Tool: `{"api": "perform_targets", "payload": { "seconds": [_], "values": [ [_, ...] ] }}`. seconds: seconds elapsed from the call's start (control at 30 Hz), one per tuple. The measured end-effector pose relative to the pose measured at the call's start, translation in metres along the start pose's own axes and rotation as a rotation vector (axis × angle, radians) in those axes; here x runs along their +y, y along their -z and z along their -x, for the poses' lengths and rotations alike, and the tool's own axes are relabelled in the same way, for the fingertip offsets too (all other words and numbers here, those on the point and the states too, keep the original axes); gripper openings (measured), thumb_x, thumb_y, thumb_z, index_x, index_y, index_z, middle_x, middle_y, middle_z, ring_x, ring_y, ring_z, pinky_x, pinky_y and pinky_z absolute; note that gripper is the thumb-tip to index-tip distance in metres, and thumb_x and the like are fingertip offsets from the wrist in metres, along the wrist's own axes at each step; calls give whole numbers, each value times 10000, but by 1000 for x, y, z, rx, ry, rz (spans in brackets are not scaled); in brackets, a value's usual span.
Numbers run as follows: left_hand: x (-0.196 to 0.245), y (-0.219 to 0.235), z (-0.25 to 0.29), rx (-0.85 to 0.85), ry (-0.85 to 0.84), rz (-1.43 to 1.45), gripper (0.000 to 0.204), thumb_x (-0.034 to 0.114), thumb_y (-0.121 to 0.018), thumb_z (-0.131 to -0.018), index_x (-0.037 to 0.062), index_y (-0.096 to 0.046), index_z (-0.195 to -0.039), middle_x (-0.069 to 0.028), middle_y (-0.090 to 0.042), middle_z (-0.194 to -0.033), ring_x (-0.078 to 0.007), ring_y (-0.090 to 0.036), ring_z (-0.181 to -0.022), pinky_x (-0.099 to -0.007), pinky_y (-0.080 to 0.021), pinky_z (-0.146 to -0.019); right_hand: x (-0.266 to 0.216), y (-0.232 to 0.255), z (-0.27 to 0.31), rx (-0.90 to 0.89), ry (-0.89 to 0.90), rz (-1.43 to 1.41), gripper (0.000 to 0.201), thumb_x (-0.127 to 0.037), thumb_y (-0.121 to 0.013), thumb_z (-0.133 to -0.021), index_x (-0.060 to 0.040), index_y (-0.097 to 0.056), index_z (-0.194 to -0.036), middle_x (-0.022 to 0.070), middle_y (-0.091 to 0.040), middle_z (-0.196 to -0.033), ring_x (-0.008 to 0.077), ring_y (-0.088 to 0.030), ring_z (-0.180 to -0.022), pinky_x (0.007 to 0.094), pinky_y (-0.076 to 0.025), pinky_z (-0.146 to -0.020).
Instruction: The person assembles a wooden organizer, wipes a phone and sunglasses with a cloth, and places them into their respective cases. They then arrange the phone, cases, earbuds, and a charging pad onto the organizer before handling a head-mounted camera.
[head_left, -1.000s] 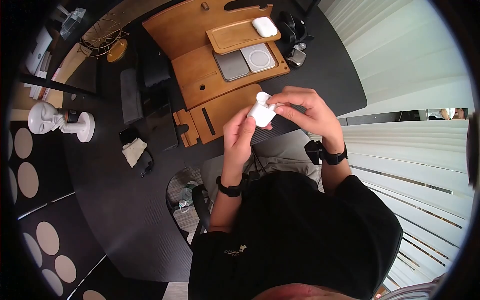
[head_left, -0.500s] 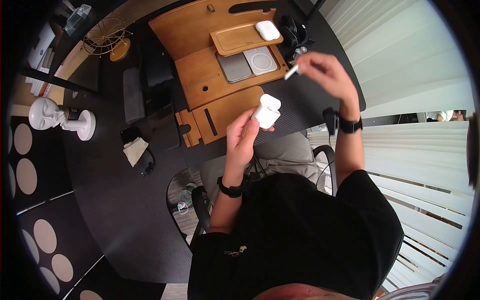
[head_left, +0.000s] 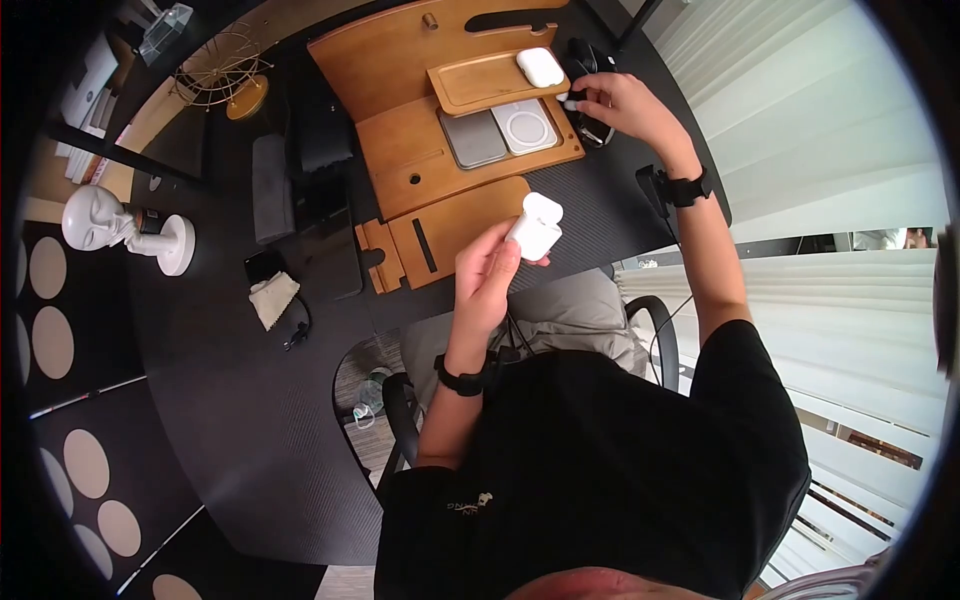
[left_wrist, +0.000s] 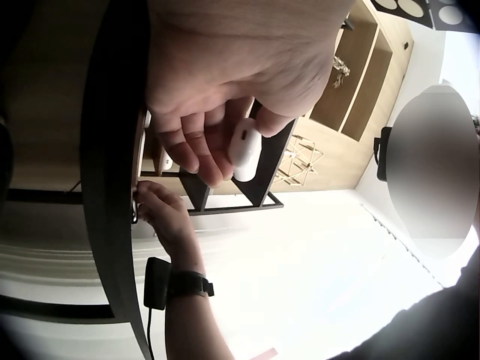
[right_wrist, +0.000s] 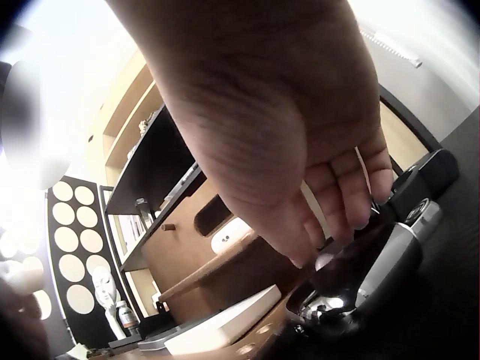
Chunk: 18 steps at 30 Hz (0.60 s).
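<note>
My left hand (head_left: 485, 275) grips a white earbud case (head_left: 536, 235), its lid flipped up, in front of the wooden desk stand; the case also shows in the left wrist view (left_wrist: 244, 152). At the back right, my right hand (head_left: 630, 108) reaches over the desk beside the stand, fingertips bent together. It pinches a white earbud (head_left: 567, 101), mostly hidden by the fingers; a pale tip of it shows below the thumb in the right wrist view. Just under those fingers lies a dark, glossy case with silver parts (right_wrist: 390, 262), partly covered in the head view.
The wooden stand (head_left: 385, 175) bears a grey pad, a white charging pad (head_left: 529, 127) and, on its raised tray, a second white case (head_left: 541, 67). Black headphones (head_left: 584, 55) lie behind the right hand. A white head figure (head_left: 95, 218) and a cloth (head_left: 272, 300) are at left.
My right hand came away from the white case with an earbud, then moved up and back to the dark case beside the stand. The left hand keeps hold of the white case, nearly still.
</note>
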<state>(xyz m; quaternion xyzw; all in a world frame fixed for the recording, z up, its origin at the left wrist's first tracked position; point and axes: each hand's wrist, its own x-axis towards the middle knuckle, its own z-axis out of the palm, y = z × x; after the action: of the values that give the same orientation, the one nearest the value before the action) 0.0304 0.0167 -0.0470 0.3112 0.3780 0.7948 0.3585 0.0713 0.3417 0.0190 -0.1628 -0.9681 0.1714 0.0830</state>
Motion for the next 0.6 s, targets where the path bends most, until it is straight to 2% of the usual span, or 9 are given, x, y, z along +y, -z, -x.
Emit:
{"api": "perform_targets", "payload": {
  "seconds": [0.1, 0.17, 0.2, 0.27, 0.33, 0.37, 0.4, 0.53, 0.6],
  "values": [
    [0, 1, 0, -2, 12, -3, 379, 180, -511, -1057, -108, -562, -1297, -157, -698, -1095, -187, -675, -912, -323, -530, -847, -11, 8, 14, 59, 18, -114, 213, -165, -676, -914, -25, -719, -1069, 132, -694, -775, 245, -661, -668, 344, -507, -609],
    [1, 0, 0, 1, 12, 5, 379, 180, -511, -1057, -108, -560, -1298, -157, -697, -1098, -187, -674, -914, -324, -531, -849, -30, 16, 31, 81, -13, -116, 241, -154, -672, -940, 30, -687, -1095, 100, -659, -761, 169, -614, -665, 305, -489, -627],
    [1, -1, 0, 2, 13, 13, 379, 179, -510, -1057, -108, -559, -1299, -157, -697, -1100, -187, -674, -916, -326, -531, -851, -38, 15, 40, 80, -11, -116, 241, -154, -672, -940, 30, -687, -1095, 100, -659, -761, 169, -614, -665, 305, -489, -627],
    [1, -1, -1, 8, 17, 13, 382, 183, -512, -1058, -108, -558, -1300, -153, -695, -1096, -186, -673, -918, -324, -532, -851, -58, 9, 59, 37, 99, -342, 242, -164, -676, -943, 42, -686, -1072, 108, -679, -809, 178, -625, -692, 309, -500, -645],
    [-1, -1, -1, 8, 28, 13, 384, 187, -513, -1058, -108, -557, -1300, -149, -694, -1091, -186, -672, -920, -322, -533, -851, -92, 6, 79, -80, 125, -472, 279, -189, -684, -940, 47, -677, -1089, 121, -689, -839, 216, -645, -720, 339, -514, -679],
    [-2, 0, -1, -3, 26, 7, 384, 189, -517, -1058, -107, -558, -1299, -142, -692, -1084, -183, -670, -922, -320, -531, -852, -103, 5, 87, -161, 166, -463, 331, -227, -687, -934, 38, -667, -1132, 144, -691, -884, 281, -660, -774, 382, -521, -732],
    [-3, 0, -1, -13, 25, 1, 384, 191, -520, -1058, -107, -558, -1297, -136, -690, -1078, -181, -668, -925, -318, -530, -854, -115, 0, 93, -75, 313, -434, 386, -258, -691, -920, 48, -650, -1151, 173, -675, -911, 354, -650, -829, 413, -513, -760],
    [-2, 0, -1, 20, 6, 54, 371, 187, -525, -1058, -101, -563, -1288, -124, -687, -1072, -175, -665, -923, -316, -532, -852, -143, 2, 105, 76, 318, -313, 368, -287, -718, -879, 25, -658, -1066, 161, -640, -849, 372, -619, -817, 436, -498, -720],
    [-5, 1, -1, 56, -35, -74, 370, 193, -524, -1060, -99, -563, -1285, -118, -685, -1086, -171, -663, -950, -314, -526, -869, -151, 5, 107, 113, 373, -282, 365, -288, -733, -860, 24, -659, -1034, 156, -644, -850, 357, -621, -802, 430, -496, -711]
  ]
}}
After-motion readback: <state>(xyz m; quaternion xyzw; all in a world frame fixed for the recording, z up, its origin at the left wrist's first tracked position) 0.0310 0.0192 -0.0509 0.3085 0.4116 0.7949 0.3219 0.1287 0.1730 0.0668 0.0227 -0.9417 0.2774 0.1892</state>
